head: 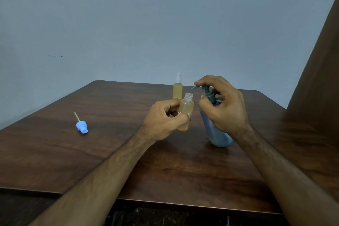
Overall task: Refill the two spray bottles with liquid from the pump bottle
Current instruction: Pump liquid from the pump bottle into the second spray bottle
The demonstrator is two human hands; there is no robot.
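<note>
My left hand (163,115) grips an uncapped small spray bottle (186,108) holding yellowish liquid; its open threaded neck sits just left of the pump spout. My right hand (222,104) is curled round the dark pump head (208,93) of the blue pump bottle (215,132), which stands on the wooden table (110,152). A second spray bottle (177,90) with a white spray cap and yellow liquid stands upright behind the held one. A blue spray cap (82,127) with its dip tube lies on the table at the left.
A pale blue wall rises behind the table. A brown wooden panel (319,79) stands at the right edge. The table's front edge runs across the bottom of the view, with dark floor below.
</note>
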